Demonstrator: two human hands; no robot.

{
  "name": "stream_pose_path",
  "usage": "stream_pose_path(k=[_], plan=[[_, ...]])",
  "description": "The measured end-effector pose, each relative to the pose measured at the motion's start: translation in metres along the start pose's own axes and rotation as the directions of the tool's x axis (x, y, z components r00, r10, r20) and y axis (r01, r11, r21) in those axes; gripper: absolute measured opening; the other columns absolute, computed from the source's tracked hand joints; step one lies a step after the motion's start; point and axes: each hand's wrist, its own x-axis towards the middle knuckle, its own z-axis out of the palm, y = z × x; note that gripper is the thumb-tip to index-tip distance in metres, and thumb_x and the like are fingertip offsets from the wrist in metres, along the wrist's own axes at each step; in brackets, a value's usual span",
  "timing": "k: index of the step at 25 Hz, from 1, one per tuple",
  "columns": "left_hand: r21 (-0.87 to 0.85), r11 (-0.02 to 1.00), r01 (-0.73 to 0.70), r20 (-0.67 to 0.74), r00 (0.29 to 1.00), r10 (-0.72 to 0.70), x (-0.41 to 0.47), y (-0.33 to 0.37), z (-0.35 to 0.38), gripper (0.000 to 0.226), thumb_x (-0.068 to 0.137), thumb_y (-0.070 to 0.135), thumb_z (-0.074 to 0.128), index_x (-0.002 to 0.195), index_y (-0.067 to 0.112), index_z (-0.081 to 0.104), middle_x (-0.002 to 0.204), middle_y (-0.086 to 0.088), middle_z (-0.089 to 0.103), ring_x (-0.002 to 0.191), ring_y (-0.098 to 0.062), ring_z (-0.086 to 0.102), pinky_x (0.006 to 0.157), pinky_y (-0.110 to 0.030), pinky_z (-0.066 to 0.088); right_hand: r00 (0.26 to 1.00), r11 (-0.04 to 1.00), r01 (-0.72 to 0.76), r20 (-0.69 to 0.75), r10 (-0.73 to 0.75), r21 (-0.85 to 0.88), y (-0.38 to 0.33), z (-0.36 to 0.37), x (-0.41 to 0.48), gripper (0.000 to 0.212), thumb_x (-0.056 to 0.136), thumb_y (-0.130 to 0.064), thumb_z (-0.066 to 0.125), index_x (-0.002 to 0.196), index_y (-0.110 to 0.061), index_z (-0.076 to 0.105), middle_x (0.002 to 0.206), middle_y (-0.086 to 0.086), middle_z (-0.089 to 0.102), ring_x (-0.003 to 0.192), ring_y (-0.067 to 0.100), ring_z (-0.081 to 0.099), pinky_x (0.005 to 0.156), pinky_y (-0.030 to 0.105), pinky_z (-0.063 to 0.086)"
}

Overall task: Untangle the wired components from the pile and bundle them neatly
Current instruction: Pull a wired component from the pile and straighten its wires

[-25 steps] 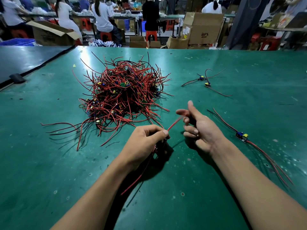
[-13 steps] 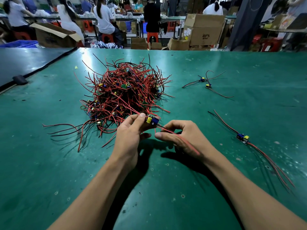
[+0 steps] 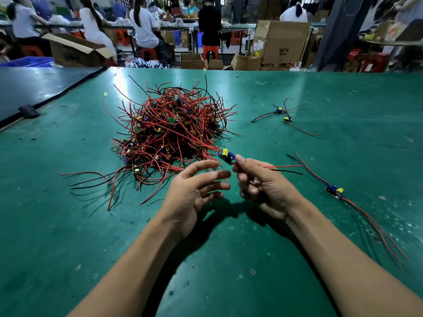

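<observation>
Your right hand (image 3: pixel 263 186) pinches the wired component (image 3: pixel 226 155) by its leads, just beside the pile (image 3: pixel 176 131), likely to draw its trailing wires free; your left hand (image 3: pixel 194 188) waits open alongside.

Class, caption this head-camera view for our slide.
Right hand pinches a wired component beside the tangled pile; left hand open.

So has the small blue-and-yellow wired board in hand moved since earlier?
Yes: the board went slightly right along the tangled red wire pile's near edge, from the left hand to the right hand's pinch.
</observation>
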Motion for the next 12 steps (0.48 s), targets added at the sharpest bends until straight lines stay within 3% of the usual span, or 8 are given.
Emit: stream_pose_path(k=[3, 5, 10, 12], plan=[[-0.028, 0.992, 0.125, 0.049, 0.991, -0.123, -0.001, 0.001, 0.002, 0.027, 0.085, 0.040, 0.059, 0.086, 0.015, 0.072, 0.071, -0.007, 0.069, 0.055, -0.017, 0.062, 0.052, -0.022, 0.052, 0.989, 0.992, -0.099, 0.103, 0.106, -0.075, -0.004, -0.004, -0.004, 0.020, 0.069, -0.031, 0.082, 0.068, -0.016, 0.069, 0.054, -0.005, 0.049, 0.038, -0.001, 0.038, 0.035, 0.010, 0.029], [-0.035, 0.982, 0.184, 0.077, 0.981, -0.181, -0.001, 0.001, 0.002, 0.037, 0.080, 0.050, 0.060, 0.075, 0.016, 0.076, 0.067, -0.006, 0.066, 0.053, -0.017, 0.060, 0.052, -0.023, 0.052, 0.986, 0.989, -0.112, 0.116, 0.122, -0.096, -0.005, -0.005, -0.005, 0.017, 0.073, -0.026, 0.080, 0.066, -0.017, 0.067, 0.055, -0.006, 0.046, 0.040, -0.001, 0.036, 0.035, 0.010, 0.028], [0.050, 0.979, 0.196, 0.179, 0.963, -0.202, -0.001, -0.009, -0.001, 0.022, 0.075, 0.033, 0.067, 0.086, 0.014, 0.072, 0.084, -0.011, 0.073, 0.063, -0.018, 0.068, 0.060, -0.025, 0.056, 0.994, 0.992, -0.111, 0.003, 0.111, -0.055, -0.005, -0.006, -0.002, 0.026, 0.073, -0.034, 0.079, 0.059, -0.022, 0.061, 0.057, -0.004, 0.042, 0.037, 0.004, 0.033, 0.034, 0.012, 0.026], [0.060, 0.979, 0.196, 0.208, 0.957, -0.204, -0.001, -0.012, -0.001, 0.028, 0.073, 0.028, 0.069, 0.095, 0.010, 0.069, 0.092, -0.017, 0.073, 0.071, -0.023, 0.072, 0.066, -0.029, 0.058, 0.995, 0.991, -0.100, -0.012, 0.100, -0.088, -0.003, -0.005, -0.002, 0.028, 0.072, -0.037, 0.081, 0.062, -0.021, 0.060, 0.059, -0.002, 0.044, 0.038, 0.005, 0.035, 0.036, 0.013, 0.026]])
